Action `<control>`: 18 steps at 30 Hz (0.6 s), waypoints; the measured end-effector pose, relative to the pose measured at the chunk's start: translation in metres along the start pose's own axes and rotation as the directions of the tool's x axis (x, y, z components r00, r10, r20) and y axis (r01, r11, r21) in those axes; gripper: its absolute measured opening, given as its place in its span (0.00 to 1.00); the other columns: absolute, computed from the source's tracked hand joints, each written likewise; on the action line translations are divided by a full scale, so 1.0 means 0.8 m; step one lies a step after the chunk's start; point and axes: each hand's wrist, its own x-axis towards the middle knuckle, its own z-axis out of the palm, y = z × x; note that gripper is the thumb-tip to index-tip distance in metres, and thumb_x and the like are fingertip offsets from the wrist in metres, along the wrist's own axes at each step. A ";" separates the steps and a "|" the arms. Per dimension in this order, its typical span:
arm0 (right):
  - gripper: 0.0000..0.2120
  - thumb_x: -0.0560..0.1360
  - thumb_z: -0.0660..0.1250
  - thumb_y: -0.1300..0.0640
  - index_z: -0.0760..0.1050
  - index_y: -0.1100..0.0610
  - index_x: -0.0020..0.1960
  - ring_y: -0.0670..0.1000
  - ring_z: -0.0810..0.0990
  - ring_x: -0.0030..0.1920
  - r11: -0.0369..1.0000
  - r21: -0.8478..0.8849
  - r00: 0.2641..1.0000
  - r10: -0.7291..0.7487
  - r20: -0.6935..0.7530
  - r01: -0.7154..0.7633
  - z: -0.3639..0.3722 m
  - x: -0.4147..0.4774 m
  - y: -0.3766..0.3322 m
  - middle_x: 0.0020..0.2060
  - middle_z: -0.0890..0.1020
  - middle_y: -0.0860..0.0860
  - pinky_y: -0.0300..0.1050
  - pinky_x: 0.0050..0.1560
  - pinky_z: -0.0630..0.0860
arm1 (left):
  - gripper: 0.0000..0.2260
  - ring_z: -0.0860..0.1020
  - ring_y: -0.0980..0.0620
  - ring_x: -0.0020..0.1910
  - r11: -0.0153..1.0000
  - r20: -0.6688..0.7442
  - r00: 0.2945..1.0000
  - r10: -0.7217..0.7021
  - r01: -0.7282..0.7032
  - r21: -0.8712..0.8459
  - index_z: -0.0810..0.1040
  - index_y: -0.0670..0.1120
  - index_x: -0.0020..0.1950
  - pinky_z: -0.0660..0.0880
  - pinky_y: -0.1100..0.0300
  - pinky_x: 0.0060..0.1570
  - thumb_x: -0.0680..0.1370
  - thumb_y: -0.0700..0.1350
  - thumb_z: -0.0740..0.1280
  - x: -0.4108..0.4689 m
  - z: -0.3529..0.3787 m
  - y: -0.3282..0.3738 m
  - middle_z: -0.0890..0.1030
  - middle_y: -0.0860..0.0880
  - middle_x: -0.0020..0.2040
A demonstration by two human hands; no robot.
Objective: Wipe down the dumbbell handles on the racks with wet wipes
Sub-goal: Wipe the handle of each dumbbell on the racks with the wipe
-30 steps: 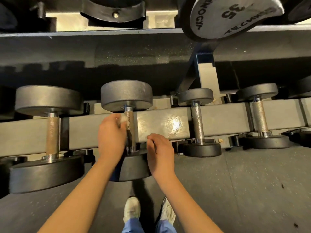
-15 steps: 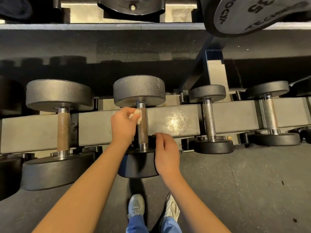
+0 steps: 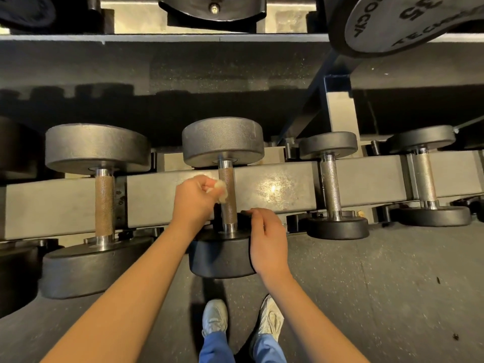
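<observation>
A dark dumbbell (image 3: 222,141) lies across the grey rack rail (image 3: 275,189) in the middle, its knurled handle (image 3: 228,205) bare and rust-brown. My left hand (image 3: 192,203) holds a crumpled white wet wipe (image 3: 219,192) just left of the handle, the wipe touching or nearly touching it. My right hand (image 3: 267,239) rests with relaxed fingers on the near weight head (image 3: 222,258) of the same dumbbell, right of the handle.
A larger dumbbell (image 3: 104,203) lies on the rail to the left, two smaller ones (image 3: 331,187) (image 3: 425,179) to the right. An upper shelf with a plate marked 35 (image 3: 408,19) hangs overhead. My shoes (image 3: 214,319) stand on the dark rubber floor.
My left hand with the wipe has come off the handle's top and slid down to its left side, leaving the handle uncovered. My right hand stays at the near head.
</observation>
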 end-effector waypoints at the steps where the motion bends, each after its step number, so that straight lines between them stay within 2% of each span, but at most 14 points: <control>1: 0.15 0.80 0.54 0.56 0.78 0.59 0.45 0.50 0.76 0.45 1.000 0.000 1.000 0.003 0.001 -0.003 -0.001 0.000 0.000 0.41 0.79 0.51 0.48 0.49 0.73 | 0.03 0.77 0.57 0.40 0.999 -0.042 0.999 -0.019 0.017 -0.041 0.79 0.48 0.42 0.73 0.67 0.42 0.75 0.42 0.70 0.007 0.001 0.003 0.79 0.54 0.38; 3: 0.13 0.81 0.55 0.59 0.78 0.58 0.47 0.49 0.76 0.46 1.000 0.001 1.000 0.015 0.000 -0.015 -0.002 0.000 -0.001 0.42 0.79 0.50 0.45 0.50 0.72 | 0.01 0.78 0.57 0.41 0.995 -0.071 0.997 -0.043 0.036 -0.098 0.79 0.47 0.46 0.73 0.67 0.41 0.76 0.41 0.69 0.016 0.007 0.009 0.80 0.53 0.40; 6: 0.14 0.81 0.55 0.57 0.78 0.58 0.48 0.49 0.76 0.47 1.000 0.002 1.000 0.018 0.003 -0.018 -0.002 0.000 0.000 0.43 0.80 0.50 0.45 0.50 0.72 | 0.02 0.78 0.54 0.39 0.986 -0.033 0.997 -0.067 0.061 -0.154 0.79 0.46 0.44 0.74 0.66 0.38 0.77 0.42 0.68 0.006 0.013 0.000 0.81 0.49 0.39; 8: 0.15 0.80 0.54 0.56 0.79 0.58 0.48 0.50 0.76 0.47 1.000 0.003 1.000 0.008 0.000 -0.008 -0.001 -0.001 0.000 0.43 0.80 0.50 0.45 0.51 0.73 | 0.06 0.76 0.54 0.34 0.992 0.049 0.997 -0.057 0.062 -0.112 0.78 0.45 0.39 0.73 0.66 0.34 0.76 0.42 0.69 -0.008 0.008 -0.013 0.79 0.49 0.35; 11: 0.13 0.81 0.55 0.59 0.79 0.58 0.49 0.49 0.76 0.48 1.000 0.002 1.000 0.015 -0.004 -0.015 -0.004 -0.001 -0.001 0.44 0.80 0.49 0.44 0.52 0.72 | 0.12 0.72 0.55 0.30 0.998 0.172 0.984 -0.055 0.058 -0.014 0.74 0.47 0.32 0.75 0.57 0.41 0.74 0.39 0.71 -0.019 -0.003 -0.023 0.74 0.51 0.29; 13: 0.13 0.81 0.55 0.59 0.78 0.57 0.49 0.48 0.76 0.47 1.000 0.010 1.000 0.028 -0.001 -0.028 -0.005 -0.002 -0.005 0.44 0.79 0.49 0.43 0.50 0.72 | 0.12 0.72 0.60 0.28 0.999 0.164 0.986 -0.016 0.009 0.044 0.74 0.48 0.32 0.72 0.64 0.37 0.74 0.38 0.71 -0.019 -0.006 -0.016 0.74 0.53 0.29; 15: 0.13 0.81 0.55 0.59 0.79 0.57 0.49 0.48 0.76 0.47 1.000 0.005 1.000 0.026 -0.002 -0.026 -0.004 -0.003 -0.006 0.44 0.79 0.49 0.42 0.49 0.71 | 0.10 0.73 0.65 0.29 1.000 0.105 0.994 0.026 -0.027 0.007 0.75 0.47 0.35 0.68 0.74 0.32 0.75 0.39 0.70 -0.021 -0.005 -0.006 0.76 0.55 0.30; 16: 0.13 0.81 0.55 0.59 0.79 0.58 0.50 0.48 0.76 0.47 1.000 0.007 1.000 0.023 -0.003 -0.023 -0.004 -0.003 -0.007 0.44 0.80 0.49 0.42 0.49 0.71 | 0.09 0.74 0.66 0.30 0.999 0.086 0.996 0.034 -0.034 -0.004 0.75 0.47 0.36 0.67 0.75 0.31 0.76 0.40 0.69 -0.022 -0.003 -0.005 0.76 0.55 0.31; 18: 0.13 0.81 0.56 0.60 0.79 0.58 0.51 0.47 0.76 0.48 1.000 0.009 1.000 0.011 -0.003 -0.011 -0.005 -0.002 -0.007 0.45 0.80 0.49 0.39 0.49 0.69 | 0.09 0.73 0.61 0.30 0.998 0.106 0.994 0.037 -0.042 0.040 0.74 0.46 0.36 0.67 0.74 0.30 0.76 0.42 0.69 -0.026 -0.001 -0.009 0.75 0.53 0.32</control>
